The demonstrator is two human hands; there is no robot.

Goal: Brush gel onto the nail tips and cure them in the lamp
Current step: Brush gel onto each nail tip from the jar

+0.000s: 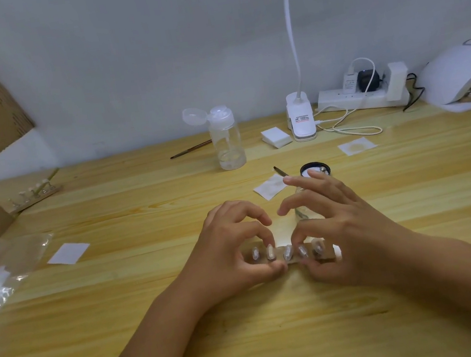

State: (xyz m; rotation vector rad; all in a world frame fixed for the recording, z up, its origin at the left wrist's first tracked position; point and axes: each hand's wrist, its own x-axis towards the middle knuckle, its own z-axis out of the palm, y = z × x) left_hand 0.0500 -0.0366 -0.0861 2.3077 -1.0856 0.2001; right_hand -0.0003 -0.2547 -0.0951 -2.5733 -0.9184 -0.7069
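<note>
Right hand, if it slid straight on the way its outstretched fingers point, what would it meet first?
Probably the white paper square just beyond the right hand, with the brush lying at its far edge. Depth is unclear, so the fingers may pass above it.

The nail tip strip point(289, 254) lies before the jar point(314, 170); curing lamp point(464, 74) far right.

Five clear nail tips point(287, 252) stand in a row on their strip point(328, 254), near and central before me; the white curing lamp point(459, 78) sits at the far right.
</note>
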